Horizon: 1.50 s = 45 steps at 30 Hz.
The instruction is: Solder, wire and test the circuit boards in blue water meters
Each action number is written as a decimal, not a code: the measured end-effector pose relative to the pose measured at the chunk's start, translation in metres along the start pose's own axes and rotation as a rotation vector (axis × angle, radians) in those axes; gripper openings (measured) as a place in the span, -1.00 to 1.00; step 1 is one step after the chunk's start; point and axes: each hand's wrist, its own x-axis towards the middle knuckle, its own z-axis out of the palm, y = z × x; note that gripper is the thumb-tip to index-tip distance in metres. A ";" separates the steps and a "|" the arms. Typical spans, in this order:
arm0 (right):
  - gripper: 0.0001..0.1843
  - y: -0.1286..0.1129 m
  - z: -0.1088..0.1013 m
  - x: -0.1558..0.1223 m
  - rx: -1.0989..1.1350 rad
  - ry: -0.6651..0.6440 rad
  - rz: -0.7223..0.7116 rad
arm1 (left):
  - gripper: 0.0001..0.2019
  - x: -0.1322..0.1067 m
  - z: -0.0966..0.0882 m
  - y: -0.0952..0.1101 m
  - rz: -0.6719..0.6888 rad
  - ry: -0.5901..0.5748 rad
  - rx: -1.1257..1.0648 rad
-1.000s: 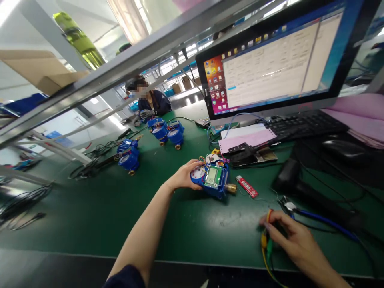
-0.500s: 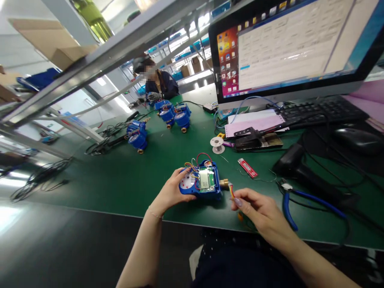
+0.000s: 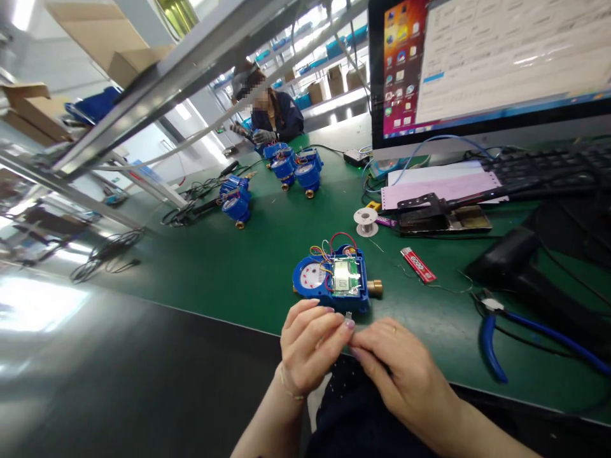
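A blue water meter (image 3: 334,278) lies on the green bench (image 3: 229,267) with its cover off, showing a white dial, a small circuit board, coloured wires and a brass fitting. Just in front of it, at the bench edge, my left hand (image 3: 310,343) and my right hand (image 3: 396,369) meet with fingertips pinched together on a tiny part (image 3: 348,316) that I cannot make out. Neither hand touches the meter.
Blue-handled pliers (image 3: 491,337), a red lighter (image 3: 418,264), a solder spool (image 3: 365,221), a soldering stand (image 3: 439,216), a barcode scanner (image 3: 515,267), keyboard (image 3: 548,172) and monitor (image 3: 491,63) lie to the right. More blue meters (image 3: 296,168) and cables (image 3: 191,207) sit farther back, where another person (image 3: 272,114) works.
My left hand let go of the meter and came back to meet my right hand at the bench edge. The right hand drew the small wired part inward; the view shifted left.
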 end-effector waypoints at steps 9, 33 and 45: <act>-0.76 0.027 -0.010 -0.030 -0.271 0.090 0.015 | -0.78 0.001 0.021 -0.015 -0.217 0.066 -0.152; -0.74 0.076 -0.030 -0.087 -0.389 0.031 0.268 | -0.84 -0.003 0.027 -0.018 -0.359 0.033 -0.289; -0.75 0.069 -0.073 -0.071 -0.581 0.085 0.182 | -0.77 0.005 0.025 -0.022 -0.394 -0.041 -0.298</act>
